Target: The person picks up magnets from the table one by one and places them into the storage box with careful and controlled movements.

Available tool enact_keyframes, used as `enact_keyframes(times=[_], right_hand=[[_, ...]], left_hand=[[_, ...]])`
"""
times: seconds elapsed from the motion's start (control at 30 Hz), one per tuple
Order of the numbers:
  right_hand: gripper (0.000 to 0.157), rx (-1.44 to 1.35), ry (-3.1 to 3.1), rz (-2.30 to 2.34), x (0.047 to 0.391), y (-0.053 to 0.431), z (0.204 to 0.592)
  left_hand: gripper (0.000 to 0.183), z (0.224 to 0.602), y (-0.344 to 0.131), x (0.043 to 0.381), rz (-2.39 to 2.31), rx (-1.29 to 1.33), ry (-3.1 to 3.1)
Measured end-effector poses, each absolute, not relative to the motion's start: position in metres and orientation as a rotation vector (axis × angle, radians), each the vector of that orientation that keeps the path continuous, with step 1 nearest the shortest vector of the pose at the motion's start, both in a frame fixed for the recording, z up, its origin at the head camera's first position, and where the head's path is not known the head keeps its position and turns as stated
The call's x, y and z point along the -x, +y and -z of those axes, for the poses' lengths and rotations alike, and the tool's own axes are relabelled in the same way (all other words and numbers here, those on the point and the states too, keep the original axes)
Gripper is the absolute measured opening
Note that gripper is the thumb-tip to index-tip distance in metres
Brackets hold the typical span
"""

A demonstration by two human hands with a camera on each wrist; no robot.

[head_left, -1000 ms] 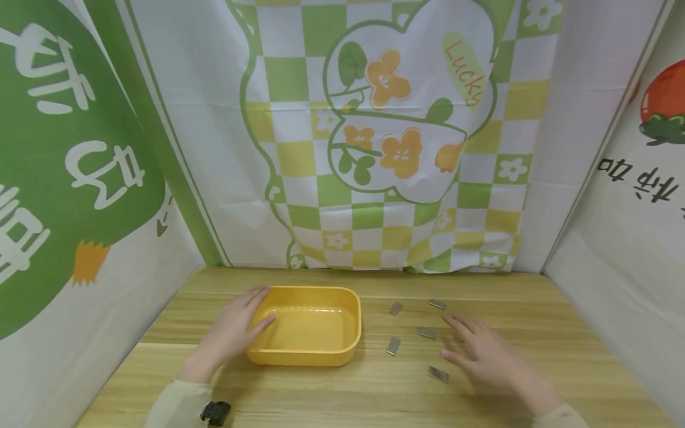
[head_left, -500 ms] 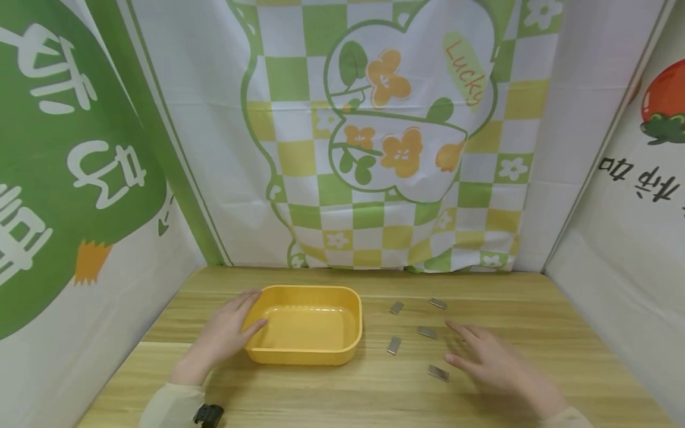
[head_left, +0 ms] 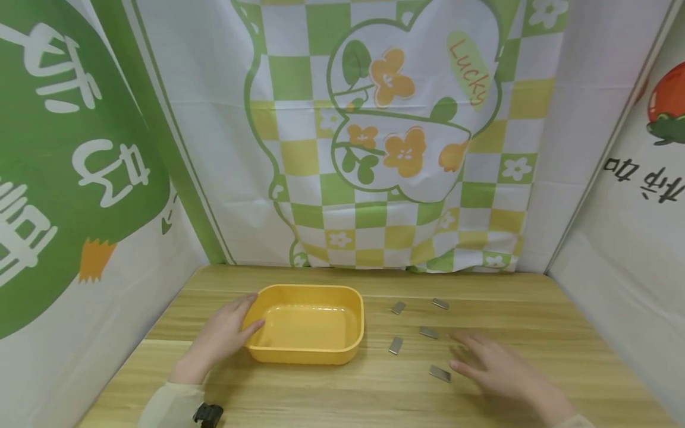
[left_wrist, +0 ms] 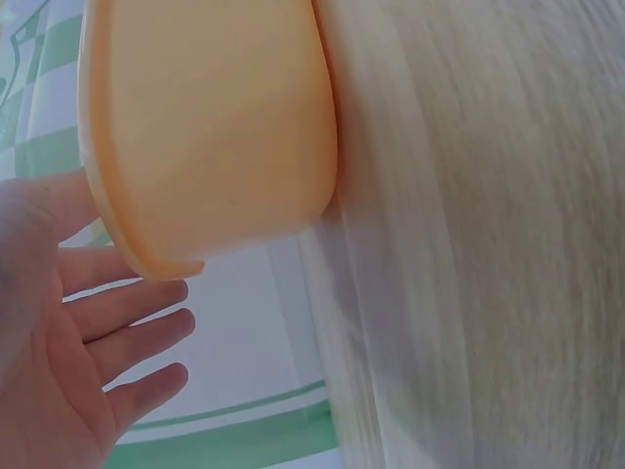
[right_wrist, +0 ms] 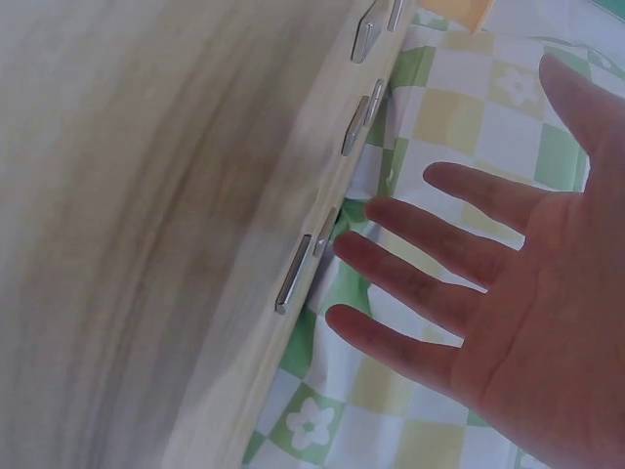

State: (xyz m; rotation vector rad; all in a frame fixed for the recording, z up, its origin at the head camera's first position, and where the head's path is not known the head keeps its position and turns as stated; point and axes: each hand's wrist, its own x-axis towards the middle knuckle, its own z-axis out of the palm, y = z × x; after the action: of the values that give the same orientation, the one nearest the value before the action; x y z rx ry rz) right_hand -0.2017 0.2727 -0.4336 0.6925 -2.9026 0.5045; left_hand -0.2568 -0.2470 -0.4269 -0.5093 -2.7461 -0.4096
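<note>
A yellow rectangular box (head_left: 305, 356) without a lid sits on the table, with nothing in it. My left hand (head_left: 220, 336) rests at the box's left rim, its thumb and index finger overlapping the rim in the left wrist view and the other fingers extended. To the right of the box lie several small flat silvery rectangular pieces, among them a front piece (head_left: 440, 373), a middle piece (head_left: 429, 332) and a back piece (head_left: 440, 304). My right hand (head_left: 497, 368) hovers just right of them, fingers spread and holding nothing in the right wrist view.
The wooden table (head_left: 332, 398) is walled by printed cloth: a green checked backdrop (head_left: 374, 238) behind, a left cloth (head_left: 176, 249) and a right cloth (head_left: 599, 255). A black strap device (head_left: 209, 414) sits at my left sleeve (head_left: 171, 404).
My left hand has shifted slightly left along the box rim. My right hand has drawn a little toward me and to the right. The silvery pieces keep their arrangement.
</note>
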Motion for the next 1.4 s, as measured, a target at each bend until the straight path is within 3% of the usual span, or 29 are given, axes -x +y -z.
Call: enact_keyframes(times=[1.4], right_hand=[[0.051, -0.771, -3.005, -0.719, 0.209, 0.271, 0.445]], left_hand=[[0.058, 0.421, -0.258, 0.264, 0.509, 0.388, -2.960]])
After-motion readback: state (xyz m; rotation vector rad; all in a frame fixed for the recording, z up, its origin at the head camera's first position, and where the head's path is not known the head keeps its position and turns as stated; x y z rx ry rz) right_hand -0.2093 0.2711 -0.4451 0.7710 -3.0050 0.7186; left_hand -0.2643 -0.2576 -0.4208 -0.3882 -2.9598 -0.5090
